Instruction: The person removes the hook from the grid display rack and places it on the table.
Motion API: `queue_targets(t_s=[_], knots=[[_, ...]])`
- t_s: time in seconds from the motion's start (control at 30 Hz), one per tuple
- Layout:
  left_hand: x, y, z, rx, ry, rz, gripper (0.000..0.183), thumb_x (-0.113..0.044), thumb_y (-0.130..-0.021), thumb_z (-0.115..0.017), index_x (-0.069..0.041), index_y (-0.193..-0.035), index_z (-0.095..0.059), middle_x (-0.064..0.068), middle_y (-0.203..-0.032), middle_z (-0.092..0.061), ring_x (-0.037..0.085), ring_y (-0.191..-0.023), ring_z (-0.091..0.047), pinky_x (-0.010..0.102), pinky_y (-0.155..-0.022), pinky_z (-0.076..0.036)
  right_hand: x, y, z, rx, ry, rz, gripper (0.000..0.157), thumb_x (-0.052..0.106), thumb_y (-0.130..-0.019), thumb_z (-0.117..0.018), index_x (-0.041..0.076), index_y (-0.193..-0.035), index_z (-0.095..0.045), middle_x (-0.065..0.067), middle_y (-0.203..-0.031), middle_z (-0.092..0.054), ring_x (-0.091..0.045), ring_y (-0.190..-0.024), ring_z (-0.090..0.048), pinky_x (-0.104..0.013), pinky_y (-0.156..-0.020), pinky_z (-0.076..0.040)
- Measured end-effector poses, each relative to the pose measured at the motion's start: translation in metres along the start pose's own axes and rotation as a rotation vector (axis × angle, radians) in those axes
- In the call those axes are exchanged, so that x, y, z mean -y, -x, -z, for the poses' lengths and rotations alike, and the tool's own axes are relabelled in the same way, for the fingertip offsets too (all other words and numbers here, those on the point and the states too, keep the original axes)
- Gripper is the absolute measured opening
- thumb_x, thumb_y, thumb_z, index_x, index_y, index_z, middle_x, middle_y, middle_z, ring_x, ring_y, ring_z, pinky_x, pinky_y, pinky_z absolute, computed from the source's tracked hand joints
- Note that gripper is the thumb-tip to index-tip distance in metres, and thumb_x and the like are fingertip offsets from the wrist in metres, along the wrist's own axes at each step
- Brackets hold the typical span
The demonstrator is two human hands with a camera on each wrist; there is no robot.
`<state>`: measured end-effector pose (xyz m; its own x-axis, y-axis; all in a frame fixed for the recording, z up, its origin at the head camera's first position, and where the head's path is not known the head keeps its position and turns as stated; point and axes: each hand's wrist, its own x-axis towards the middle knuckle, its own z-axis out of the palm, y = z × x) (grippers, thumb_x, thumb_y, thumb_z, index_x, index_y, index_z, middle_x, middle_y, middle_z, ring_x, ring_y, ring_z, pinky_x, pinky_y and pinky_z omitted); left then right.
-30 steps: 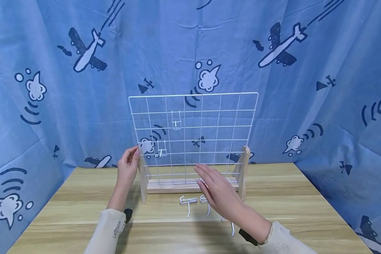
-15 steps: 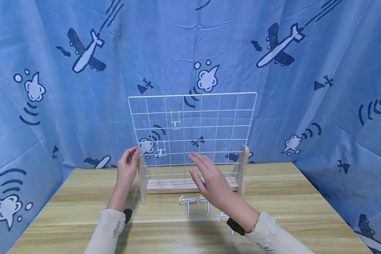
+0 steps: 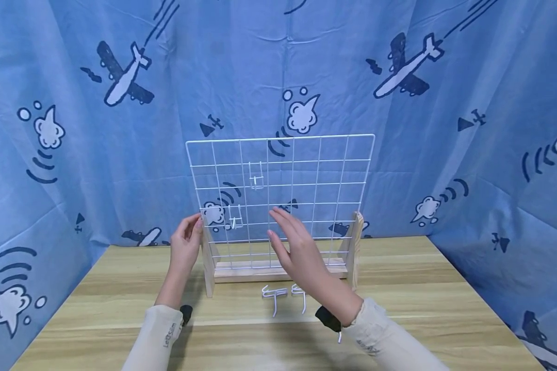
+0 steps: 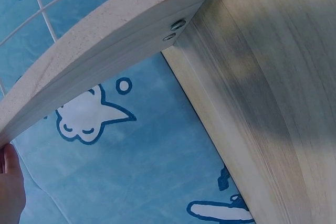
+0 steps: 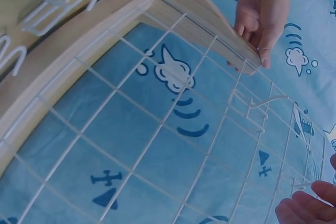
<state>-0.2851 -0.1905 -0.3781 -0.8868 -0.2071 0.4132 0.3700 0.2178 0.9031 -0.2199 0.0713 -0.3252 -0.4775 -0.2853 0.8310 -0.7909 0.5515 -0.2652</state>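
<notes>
My left hand [image 3: 184, 245] pinches the top of the left wooden upright [image 3: 208, 273] of a stand; the right wrist view shows thumb and fingers around that wood. The stand holds a white wire grid panel [image 3: 280, 138]. Two white hooks hang on the panel, an upper hook [image 3: 255, 184] and a lower hook [image 3: 234, 223], both left of centre. My right hand [image 3: 301, 252] is raised before the panel's middle, fingers extended, nothing in it. Two loose white hooks, a left one [image 3: 275, 293] and a right one [image 3: 299, 291], lie on the table before the stand.
Another loose hook [image 3: 339, 337] is mostly hidden behind my right wrist, only its tip showing. The wooden table [image 3: 97, 330] spreads to both sides of the stand. A blue curtain [image 3: 167, 118] with airplane prints hangs close behind and along the sides.
My right hand has moved up and left across the front of the grid, its thumb spreading from the fingers. My left hand stays on the upright, and the hooks have not moved.
</notes>
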Motion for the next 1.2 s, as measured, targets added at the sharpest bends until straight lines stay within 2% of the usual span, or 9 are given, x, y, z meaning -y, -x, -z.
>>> queue_targets(t_s=[0.13,0.3,0.37,0.53,0.73,0.9,0.97,1.1,1.2], knots=[[-0.003,-0.001,0.000,0.008,0.016,0.009,0.037,-0.020,-0.101,-0.049,0.001,-0.132,-0.051,0.020,-0.131,-0.054,0.018,-0.117,-0.051,0.008,-0.093,-0.043,0.002,-0.007,-0.003,-0.017,-0.030,-0.024,0.040,0.009,-0.096,-0.059,-0.002,-0.133,-0.052,-0.017,-0.136,-0.052,-0.029,-0.127,-0.049,-0.043,-0.106,-0.042],[-0.028,0.009,0.000,0.020,-0.003,0.032,0.036,-0.014,-0.102,-0.048,0.006,-0.131,-0.049,0.025,-0.130,-0.052,0.007,-0.109,-0.051,0.006,-0.090,-0.042,0.003,-0.016,-0.006,-0.055,-0.044,-0.045,0.039,0.009,-0.096,-0.058,-0.004,-0.132,-0.052,-0.018,-0.136,-0.053,-0.029,-0.128,-0.048,-0.040,-0.107,-0.040],[-0.027,0.009,-0.001,0.013,-0.008,0.016,0.035,-0.015,-0.102,-0.049,0.006,-0.130,-0.051,0.025,-0.128,-0.053,0.002,-0.105,-0.052,0.006,-0.090,-0.043,0.002,-0.020,-0.007,-0.077,-0.052,-0.048,0.038,0.008,-0.096,-0.058,-0.005,-0.131,-0.053,-0.019,-0.135,-0.053,-0.029,-0.128,-0.048,-0.039,-0.107,-0.040],[-0.001,0.000,-0.002,-0.010,0.008,-0.025,0.035,-0.020,-0.101,-0.051,0.002,-0.129,-0.054,0.019,-0.125,-0.057,-0.002,-0.103,-0.053,0.007,-0.090,-0.044,0.002,-0.027,-0.011,-0.130,-0.078,-0.043,0.039,0.007,-0.095,-0.059,-0.006,-0.132,-0.052,-0.021,-0.134,-0.053,-0.030,-0.127,-0.049,-0.039,-0.107,-0.041],[-0.003,0.000,-0.002,0.000,0.015,0.008,0.036,-0.017,-0.101,-0.050,0.002,-0.131,-0.052,0.021,-0.129,-0.055,0.000,-0.105,-0.051,0.006,-0.090,-0.043,0.003,-0.035,-0.018,-0.168,-0.094,-0.069,0.042,0.009,-0.096,-0.059,-0.005,-0.134,-0.050,-0.021,-0.137,-0.051,-0.031,-0.128,-0.047,-0.041,-0.107,-0.040],[-0.026,0.010,-0.002,0.014,-0.002,0.037,0.035,-0.013,-0.102,-0.048,0.006,-0.131,-0.050,0.024,-0.130,-0.053,0.003,-0.106,-0.050,0.005,-0.090,-0.042,0.006,-0.041,-0.022,-0.176,-0.107,-0.117,0.043,0.012,-0.097,-0.057,-0.003,-0.136,-0.049,-0.021,-0.140,-0.048,-0.030,-0.131,-0.045,-0.040,-0.109,-0.037],[-0.032,0.013,-0.002,0.016,0.000,0.026,0.035,-0.012,-0.102,-0.048,0.008,-0.130,-0.049,0.026,-0.129,-0.052,0.001,-0.105,-0.051,0.005,-0.090,-0.042,0.007,-0.044,-0.024,-0.185,-0.116,-0.124,0.042,0.012,-0.098,-0.056,-0.004,-0.136,-0.049,-0.021,-0.140,-0.048,-0.030,-0.131,-0.044,-0.039,-0.110,-0.037],[-0.028,0.011,-0.002,-0.002,0.035,-0.025,0.034,-0.010,-0.101,-0.049,0.010,-0.128,-0.051,0.029,-0.125,-0.053,-0.005,-0.099,-0.052,0.005,-0.087,-0.044,0.009,-0.051,-0.028,-0.199,-0.131,-0.123,0.042,0.012,-0.098,-0.055,-0.005,-0.136,-0.049,-0.021,-0.141,-0.048,-0.029,-0.132,-0.044,-0.036,-0.110,-0.036],[-0.015,0.006,-0.002,-0.021,0.063,-0.058,0.032,-0.008,-0.100,-0.051,0.010,-0.126,-0.053,0.029,-0.123,-0.055,-0.006,-0.096,-0.053,0.006,-0.085,-0.045,0.010,-0.055,-0.031,-0.211,-0.138,-0.118,0.041,0.011,-0.098,-0.055,-0.007,-0.134,-0.049,-0.022,-0.140,-0.048,-0.030,-0.132,-0.044,-0.035,-0.110,-0.036]])
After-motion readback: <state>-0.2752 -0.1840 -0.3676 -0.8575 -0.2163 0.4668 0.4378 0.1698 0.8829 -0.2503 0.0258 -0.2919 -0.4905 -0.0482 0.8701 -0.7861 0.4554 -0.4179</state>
